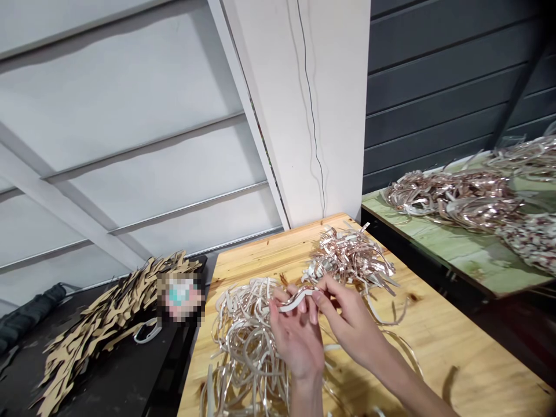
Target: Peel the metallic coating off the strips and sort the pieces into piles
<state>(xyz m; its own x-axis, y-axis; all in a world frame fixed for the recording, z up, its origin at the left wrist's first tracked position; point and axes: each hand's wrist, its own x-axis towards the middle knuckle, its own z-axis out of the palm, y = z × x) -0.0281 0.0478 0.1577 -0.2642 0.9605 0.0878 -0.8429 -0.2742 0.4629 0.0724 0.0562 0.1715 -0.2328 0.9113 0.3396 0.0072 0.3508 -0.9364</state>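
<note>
Our left hand (295, 341) and right hand (351, 321) pinch one pale strip (299, 302) between fingertips, holding it clear of the tangled pile (243, 341).

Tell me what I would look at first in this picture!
The left hand and right hand catch your eye first, pinching a curvy white strip above a tangled pile of pale strips on a yellow wooden table. A shiny copper-colored heap lies behind them. Shiny pinkish strips lie on a green board at right, jagged tan strips on a dark surface at left.
</note>
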